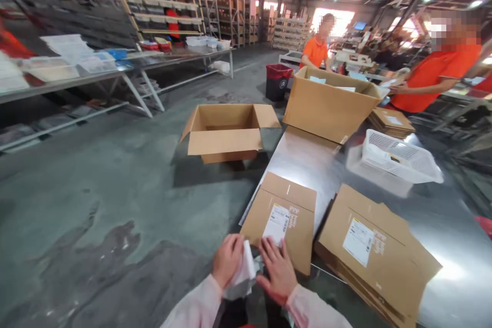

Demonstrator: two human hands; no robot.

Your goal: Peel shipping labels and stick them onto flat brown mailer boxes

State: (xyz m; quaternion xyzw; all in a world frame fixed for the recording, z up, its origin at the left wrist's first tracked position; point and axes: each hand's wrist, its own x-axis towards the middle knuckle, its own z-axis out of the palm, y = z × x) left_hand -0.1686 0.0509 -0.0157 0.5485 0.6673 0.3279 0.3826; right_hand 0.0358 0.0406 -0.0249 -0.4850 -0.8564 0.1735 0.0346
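My left hand (229, 260) is closed around some white paper (242, 274), perhaps label sheets, at the near edge of the metal table. Fingers spread, my right hand (277, 269) presses on the lower end of a white printed label (277, 220). That label lies on a flat, folded cardboard box (295, 200) with white lettering. To the right is a stack of more flattened cardboard boxes (378, 251), the top one bearing a similar label (358, 241). The part of the paper under my left fingers is hidden.
An open cardboard box (225, 142) stands on the floor. Further along the metal table (307, 156) are a large open carton (326, 105) and a white plastic basket (402, 159). Two people in orange shirts (438, 77) work beyond, near a dark bin (277, 84). Shelving lines the back left.
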